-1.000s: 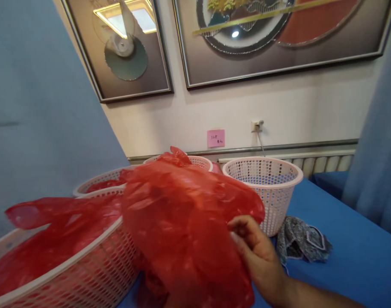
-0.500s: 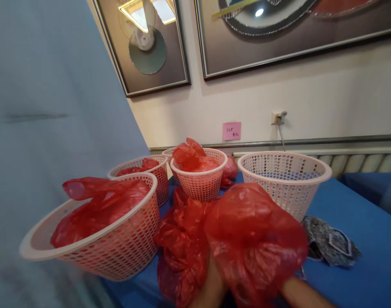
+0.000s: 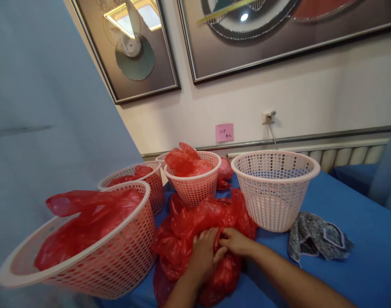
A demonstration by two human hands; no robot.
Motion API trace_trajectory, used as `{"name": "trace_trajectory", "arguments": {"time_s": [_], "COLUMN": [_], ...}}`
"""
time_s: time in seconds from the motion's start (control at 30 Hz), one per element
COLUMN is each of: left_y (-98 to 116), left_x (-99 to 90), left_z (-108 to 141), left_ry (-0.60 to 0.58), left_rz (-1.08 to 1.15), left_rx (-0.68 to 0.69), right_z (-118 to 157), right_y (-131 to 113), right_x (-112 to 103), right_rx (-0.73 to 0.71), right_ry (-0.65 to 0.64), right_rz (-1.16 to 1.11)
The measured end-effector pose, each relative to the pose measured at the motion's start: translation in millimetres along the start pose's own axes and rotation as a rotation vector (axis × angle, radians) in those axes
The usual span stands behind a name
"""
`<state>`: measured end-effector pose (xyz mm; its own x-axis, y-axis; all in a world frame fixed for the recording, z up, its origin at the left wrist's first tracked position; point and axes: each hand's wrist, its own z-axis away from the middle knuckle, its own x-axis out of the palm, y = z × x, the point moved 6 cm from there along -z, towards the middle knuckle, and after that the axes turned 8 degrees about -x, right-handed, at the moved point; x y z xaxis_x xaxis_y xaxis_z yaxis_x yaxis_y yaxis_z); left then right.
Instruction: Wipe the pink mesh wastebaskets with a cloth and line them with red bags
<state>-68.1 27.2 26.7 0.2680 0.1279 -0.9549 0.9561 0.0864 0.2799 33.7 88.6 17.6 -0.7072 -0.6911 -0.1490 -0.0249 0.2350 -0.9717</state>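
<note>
A heap of crumpled red plastic bags (image 3: pixel 208 214) lies on the blue-covered table in front of me. On its near side rests my left hand (image 3: pixel 204 252), fingers stretched over the plastic and thumb spread to the right. My right hand (image 3: pixel 236 242) comes in from the right. Its fingers are curled on a fold of the red plastic, close beside the left thumb. Part of the right fingertips is hidden in the folds. Just behind the heap stands a pale pink basket (image 3: pixel 195 188) with more red plastic in it.
A large pink basket (image 3: pixel 118 256) holding red plastic stands at the left, with another basket (image 3: pixel 158 188) behind it. A pale basket (image 3: pixel 275 201) stands at the right, beside a grey patterned cloth (image 3: pixel 317 237) on the blue table (image 3: pixel 368 239). A pale blue curtain (image 3: pixel 48 85) hangs left.
The puffed-out red bag that covered my hands has come down and flattened onto the heap. Both hands now show on top of the plastic. The view has shifted slightly.
</note>
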Motion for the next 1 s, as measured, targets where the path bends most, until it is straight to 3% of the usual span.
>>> {"name": "trace_trajectory", "arguments": {"time_s": [0.07, 0.13, 0.23, 0.3, 0.37, 0.4, 0.5, 0.57, 0.63, 0.73, 0.87, 1.0], "left_y": [-15.9, -26.1, -31.3, -30.5, -27.0, -24.6, -15.6, -7.6, 5.0, 33.8, 80.3, 103.2], "left_x": [11.1, 18.4, 21.6, 19.0, 13.0, 8.5, -11.4, -29.6, -48.2, -67.1, -62.7, -37.4], "left_z": [-8.6, -13.1, -18.0, -20.9, -23.2, -23.9, -24.2, -22.0, -16.0, 0.3, 15.2, -9.9], "left_ry": [-0.044, -0.056, -0.051, -0.045, -0.046, -0.043, -0.002, 0.074, 0.164, 0.238, 0.132, 0.025], "left_rz": [0.005, 0.004, 0.032, 0.055, 0.088, 0.105, 0.133, 0.14, 0.151, 0.161, 0.178, 0.221], "left_rx": [-0.092, -0.161, -0.199, -0.193, -0.163, -0.146, -0.101, -0.073, -0.012, 0.123, 0.277, 0.301], "right_z": [8.7, 28.7, 70.8, 93.7, 101.7, 99.2, 82.0, 71.5, 65.8, 61.4, 51.9, 39.7], "right_y": [1.0, -17.5, -79.7, -123.1, -152.4, -159.5, -157.2, -144.9, -136.1, -133.8, -134.4, -125.5], "right_x": [-10.9, -30.7, -74.2, -110.2, -149.4, -168.4, -216.4, -236.9, -248.4, -256.8, -268.9, -292.8], "right_rx": [-0.015, -0.148, -0.505, -0.662, -0.658, -0.607, -0.417, -0.306, -0.267, -0.293, -0.276, -0.139], "right_ry": [0.025, 0.108, 0.324, 0.51, 0.657, 0.665, 0.531, 0.397, 0.327, 0.325, 0.363, 0.391], "right_rz": [0.072, 0.221, 0.59, 0.899, 1.208, 1.325, 1.51, 1.547, 1.561, 1.598, 1.684, 1.699]}}
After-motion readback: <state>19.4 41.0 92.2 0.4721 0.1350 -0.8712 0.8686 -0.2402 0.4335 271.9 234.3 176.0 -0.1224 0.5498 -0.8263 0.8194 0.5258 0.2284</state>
